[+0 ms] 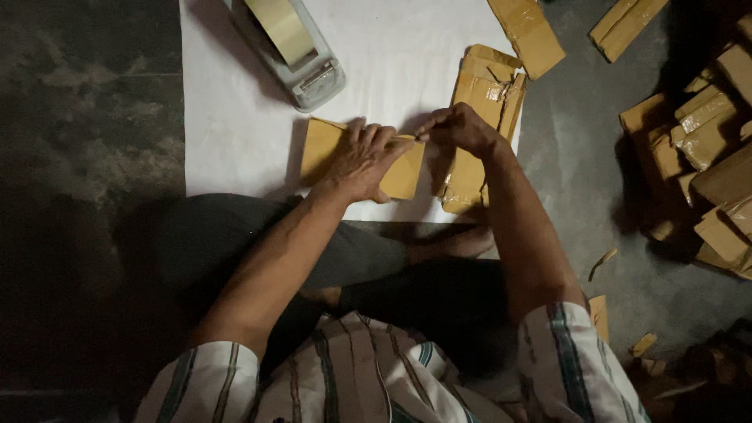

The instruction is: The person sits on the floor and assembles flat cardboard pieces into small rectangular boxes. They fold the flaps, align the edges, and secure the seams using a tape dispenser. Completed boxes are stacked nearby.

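- While the left hand (362,159) lies flat on a brown paper packet (323,149), palm down, its fingers (385,141) are spread slightly and press on the packet's upper face; they are not clamped round it.
- Right hand (462,129): fingers drawn together in a pinch at the packet's upper right corner, thumb and forefinger tips meeting at the edge. Whether a strip of tape sits between them cannot be told; too dim.
- Packet position: on a white sheet (235,117) spread on the floor (94,117), at the sheet's near edge, just in front of the seated person's crossed legs (235,235).
- Tape dispenser (291,48), grey, with a pale roll of tape, stands on the sheet beyond the left hand, apart from the packet.
- Stack of wrapped brown packets (487,94) lies on the sheet's right edge, just behind and under the right hand; the top one shows glossy tape bands.
- One more wrapped packet (526,35) lies at the sheet's far right corner, tilted.
- Heap of similar packets (709,157) sits on the floor at far right, well apart from the hands.
- Small brown paper scraps (601,261) lie on the floor beside the right forearm.
- Person wears a striped shirt (376,384) with short sleeves; both forearms bare.
- Lighting low; left part of the floor is dark, detail lost.
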